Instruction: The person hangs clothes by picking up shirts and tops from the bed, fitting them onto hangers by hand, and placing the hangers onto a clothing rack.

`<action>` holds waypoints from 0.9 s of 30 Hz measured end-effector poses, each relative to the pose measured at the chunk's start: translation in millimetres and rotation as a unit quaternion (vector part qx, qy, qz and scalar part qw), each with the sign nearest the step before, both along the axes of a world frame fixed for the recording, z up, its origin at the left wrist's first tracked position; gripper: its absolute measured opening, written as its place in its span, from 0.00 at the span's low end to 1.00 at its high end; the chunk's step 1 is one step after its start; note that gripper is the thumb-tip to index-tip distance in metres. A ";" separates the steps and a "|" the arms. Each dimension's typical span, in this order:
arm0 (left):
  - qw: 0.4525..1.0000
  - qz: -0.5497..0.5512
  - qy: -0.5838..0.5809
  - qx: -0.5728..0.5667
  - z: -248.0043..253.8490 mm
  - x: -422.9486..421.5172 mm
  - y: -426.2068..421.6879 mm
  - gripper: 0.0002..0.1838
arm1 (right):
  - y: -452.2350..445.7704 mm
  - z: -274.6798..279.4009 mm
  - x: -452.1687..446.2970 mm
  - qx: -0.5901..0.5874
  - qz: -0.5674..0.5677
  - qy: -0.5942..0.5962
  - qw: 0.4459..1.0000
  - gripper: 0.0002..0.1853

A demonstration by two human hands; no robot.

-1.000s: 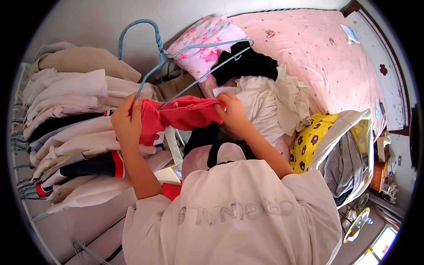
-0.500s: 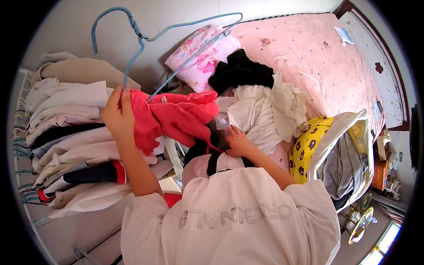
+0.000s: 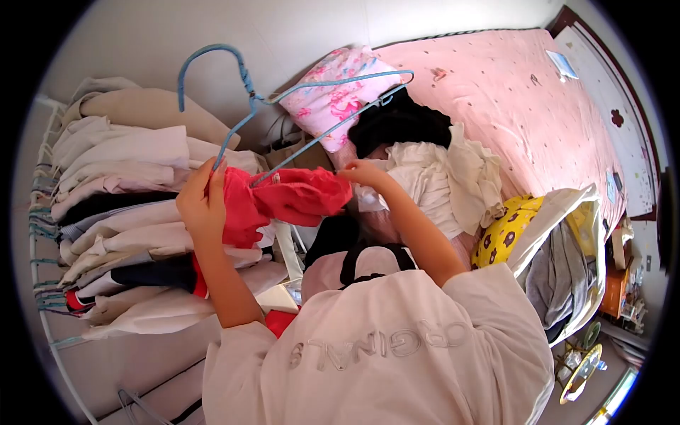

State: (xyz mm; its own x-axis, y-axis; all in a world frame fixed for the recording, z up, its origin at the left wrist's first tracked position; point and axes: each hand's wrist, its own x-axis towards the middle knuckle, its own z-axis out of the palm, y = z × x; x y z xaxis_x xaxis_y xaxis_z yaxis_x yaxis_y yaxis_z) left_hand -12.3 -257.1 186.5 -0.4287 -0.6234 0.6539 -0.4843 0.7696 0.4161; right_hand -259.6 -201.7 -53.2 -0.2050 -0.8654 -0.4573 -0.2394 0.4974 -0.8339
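My left hand [image 3: 202,202] is closed round the lower left part of a blue wire hanger [image 3: 315,138] and the left end of a red garment [image 3: 294,198]. The hanger's hook points up and left, and its lower bar runs down into the garment. At the garment's right edge my right hand [image 3: 368,178] has its fingers pinched on the cloth. Beyond the right hand lie a crumpled white garment [image 3: 421,170] and a black one [image 3: 397,124].
Many clothes [image 3: 127,159] hang on a white rack at the left. A floral pillow [image 3: 329,92] and a pink bed [image 3: 496,99] lie behind. On the right stands a white-rimmed bag [image 3: 531,234] with grey clothes inside, beside yellow patterned cloth [image 3: 504,230].
My right hand was on the garment, came down away from it, and has now moved back up to its right edge. The hanger rose and moved left, then came back down and right.
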 end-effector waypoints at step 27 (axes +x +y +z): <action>0.994 0.049 0.072 0.071 -32.4 25.5 9.8 0.08 | 61.2 -11.0 51.8 -0.030 -0.133 -0.340 0.931 0.11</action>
